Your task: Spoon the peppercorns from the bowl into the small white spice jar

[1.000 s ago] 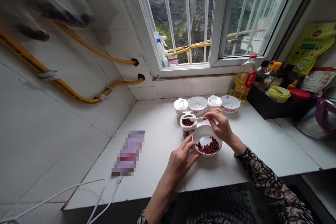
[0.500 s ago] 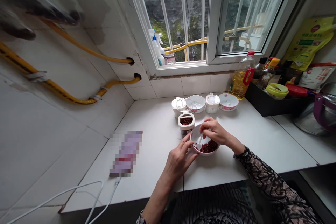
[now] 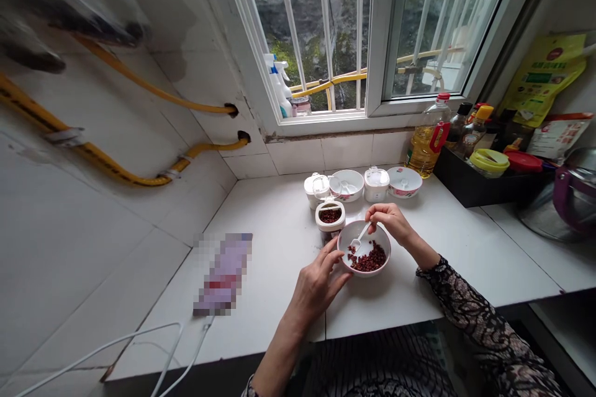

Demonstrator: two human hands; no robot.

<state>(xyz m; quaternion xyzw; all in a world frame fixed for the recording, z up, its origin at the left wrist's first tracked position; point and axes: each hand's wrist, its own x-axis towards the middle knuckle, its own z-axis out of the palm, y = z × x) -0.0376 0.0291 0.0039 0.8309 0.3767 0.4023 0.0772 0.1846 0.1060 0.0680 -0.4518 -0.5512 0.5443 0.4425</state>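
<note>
My left hand grips the left rim of a white bowl with a pink edge, which stands on the counter. Small dark-red dried pieces, like peppercorns, lie in its lower part. Pinched in my right hand is a small white plastic spoon; its tip is inside the bowl at the left, by a few of the pieces. Just behind the bowl stands an open seasoning jar with more of the same red pieces. Its front is partly hidden by the bowl and my left hand.
Behind are two white lidded jars and two white bowls. An oil bottle and a black box of condiments stand right, near a kettle. A blurred purple object with a cable lies left.
My right hand has shifted slightly right and up, and the spoon now shows more fully against the bowl's inner wall. My left hand stays on the rim.
</note>
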